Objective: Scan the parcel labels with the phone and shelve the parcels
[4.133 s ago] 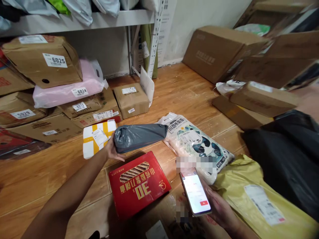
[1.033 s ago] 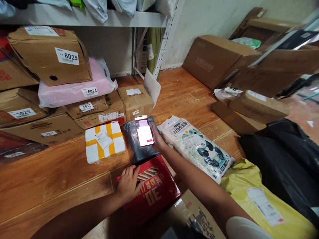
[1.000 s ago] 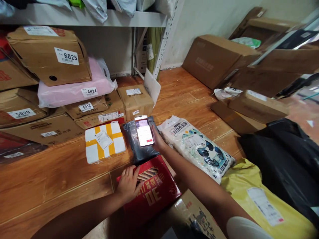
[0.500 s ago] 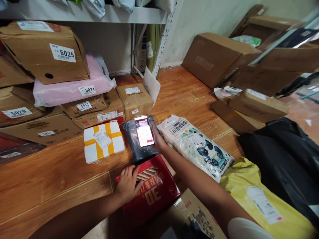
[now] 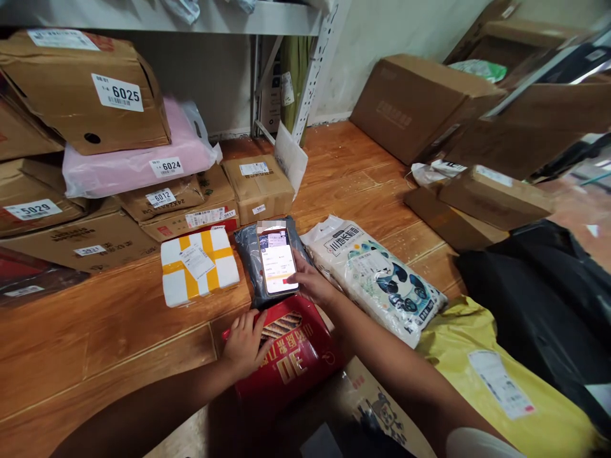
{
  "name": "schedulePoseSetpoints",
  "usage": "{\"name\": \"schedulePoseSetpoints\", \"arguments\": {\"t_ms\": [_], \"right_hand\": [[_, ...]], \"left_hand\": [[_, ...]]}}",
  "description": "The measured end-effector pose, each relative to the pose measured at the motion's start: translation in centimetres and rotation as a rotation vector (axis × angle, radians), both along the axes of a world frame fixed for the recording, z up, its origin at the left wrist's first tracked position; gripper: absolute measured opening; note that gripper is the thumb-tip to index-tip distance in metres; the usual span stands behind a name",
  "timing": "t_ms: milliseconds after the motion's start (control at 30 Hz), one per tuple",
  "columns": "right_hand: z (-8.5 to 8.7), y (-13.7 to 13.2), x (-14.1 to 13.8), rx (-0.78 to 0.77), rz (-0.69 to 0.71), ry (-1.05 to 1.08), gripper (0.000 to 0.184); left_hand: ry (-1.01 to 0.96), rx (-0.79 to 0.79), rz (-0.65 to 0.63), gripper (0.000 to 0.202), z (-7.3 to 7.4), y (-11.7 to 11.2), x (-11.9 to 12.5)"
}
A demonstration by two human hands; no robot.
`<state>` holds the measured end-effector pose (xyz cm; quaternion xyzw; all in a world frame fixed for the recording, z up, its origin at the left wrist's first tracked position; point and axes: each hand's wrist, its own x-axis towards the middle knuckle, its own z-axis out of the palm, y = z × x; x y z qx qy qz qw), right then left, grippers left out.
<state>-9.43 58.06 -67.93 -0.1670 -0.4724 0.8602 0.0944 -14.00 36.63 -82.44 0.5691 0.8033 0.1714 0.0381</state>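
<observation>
— What is held, and by which hand?

— One phone (image 5: 277, 261) is gripped in the right hand (image 5: 310, 283), screen up, just above one grey bag (image 5: 248, 257) laid on the floor (image 5: 119, 331). The left hand (image 5: 243, 343) is laid flat, fingers loose, on the near-left corner of one red box (image 5: 291, 362); nothing is clasped by it.

— And what is counted around them?

— One white parcel (image 5: 199, 265) crossed with yellow tape is seen just left of the grey bag, and one panda sack (image 5: 377, 280) just right of it. One yellow bag (image 5: 477, 356) and one black bag (image 5: 548, 286) are set further right. One pink bag (image 5: 133, 165) is sandwiched among brown cartons (image 5: 86, 121) at the left, where four number labels (image 5: 117, 93) are easily read.

— What is changed from the earlier frames?

— Four seconds back the grey bag was held up in the left hand and the phone was kept low at the right. Since half a second ago the phone has been drawn slightly nearer; the left hand is found unmoved on the red box.
</observation>
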Motion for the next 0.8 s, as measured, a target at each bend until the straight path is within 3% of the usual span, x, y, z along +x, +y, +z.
{"name": "schedulePoseSetpoints", "arguments": {"t_ms": [200,300,367,467,533,633,800], "right_hand": [[0.9,-1.0,1.4,-0.008,-0.013,-0.005,0.08],[1.5,-1.3,2.6,-0.033,-0.048,-0.06,0.081],[1.7,-1.4,3.7,-0.077,-0.046,-0.116,0.076],[1.0,-2.0,5.1,-0.131,-0.038,-0.204,0.07],[0.1,-2.9,5.2,-0.145,-0.03,-0.24,0.062],[-1.5,-5.1,3.3,-0.145,0.026,-0.256,0.045],[-3.9,-9.4,-4.2,-0.121,0.154,-0.267,0.033]], "left_hand": [[-0.129,0.006,0.007,0.061,0.7,-0.2,0.8],[-0.314,0.102,-0.003,0.053,1.1,-0.6,-0.8],[-0.404,0.143,0.245,0.047,1.4,-1.0,-3.9],[-0.402,0.125,0.892,0.052,1.5,-1.8,-10.7],[-0.413,0.085,1.167,0.058,0.9,-2.5,-14.9],[-0.485,0.039,1.315,0.058,-0.5,-3.5,-18.2],[-0.559,0.022,1.334,0.056,-2.4,-4.1,-17.6]]}}
